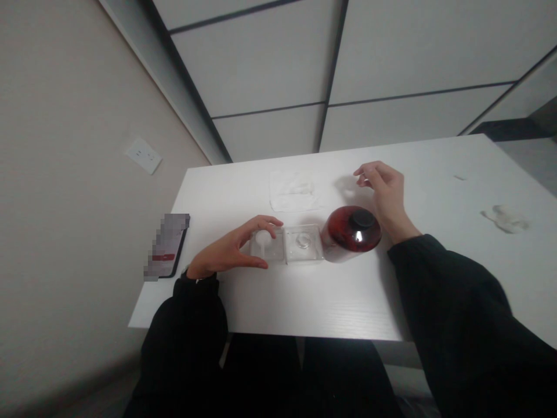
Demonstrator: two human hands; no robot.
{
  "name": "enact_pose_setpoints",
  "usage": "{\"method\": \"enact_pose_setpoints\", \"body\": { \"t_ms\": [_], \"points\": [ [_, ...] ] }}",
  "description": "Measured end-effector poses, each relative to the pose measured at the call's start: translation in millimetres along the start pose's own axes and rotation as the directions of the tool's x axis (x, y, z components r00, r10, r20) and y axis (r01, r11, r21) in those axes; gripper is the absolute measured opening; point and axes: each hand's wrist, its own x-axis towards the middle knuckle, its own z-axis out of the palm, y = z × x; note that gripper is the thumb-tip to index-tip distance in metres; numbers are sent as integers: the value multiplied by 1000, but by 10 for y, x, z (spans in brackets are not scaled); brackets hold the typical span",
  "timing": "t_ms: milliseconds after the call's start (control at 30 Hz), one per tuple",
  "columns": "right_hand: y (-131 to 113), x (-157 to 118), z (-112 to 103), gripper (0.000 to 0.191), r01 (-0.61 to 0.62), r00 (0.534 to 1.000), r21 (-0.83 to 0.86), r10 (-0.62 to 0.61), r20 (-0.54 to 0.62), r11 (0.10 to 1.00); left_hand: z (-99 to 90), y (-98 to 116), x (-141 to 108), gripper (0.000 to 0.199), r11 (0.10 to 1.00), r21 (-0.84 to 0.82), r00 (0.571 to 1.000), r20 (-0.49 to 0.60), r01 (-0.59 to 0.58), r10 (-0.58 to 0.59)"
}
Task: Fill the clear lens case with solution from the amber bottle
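Note:
Two clear square containers stand side by side at the middle of the table. A white spoon-like piece (263,239) shows in the left container (275,251), and a small clear round piece (303,240) in the right container (317,251). My left hand (243,244) is at the left container, thumb and fingers spread around its left part. Just right of the containers is a dark red jar (343,231) with a black cap (362,219). My right hand (383,188) hovers behind and right of the jar, fingers curled; whether it holds something small is unclear.
A thin clear sheet (292,191) lies behind the containers on the white table (304,302). At the left edge is a phone (169,249). A crumpled tissue (507,219) and a small scrap (460,177) lie at the right. Cabinet panels rise behind the table.

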Motion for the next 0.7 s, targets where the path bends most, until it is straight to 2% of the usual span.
{"method": "enact_pose_setpoints", "body": {
  "t_ms": [200,367,467,567,700],
  "points": [
    [-8,-4,-1,37,-18,1000,-44,18,7,999,14,17,-14,70,998,-51,997,-63,32,-35],
    [-14,-4,1,41,-14,1000,-42,14,-2,999,6,43,-3,48,1000,-1,1000,3,24,-24],
    [-14,-4,5,39,-6,1000,-32,6,-6,999,12,12,-2,58,998,-53,998,-50,26,-29],
    [-9,-3,6,38,1,1000,-18,-1,-7,1000,9,-4,-1,65,999,-40,999,-44,11,-13],
    [-11,-3,4,39,-4,1000,-34,4,1,999,-1,12,0,52,1000,4,1000,7,-1,1]
  ]
}}
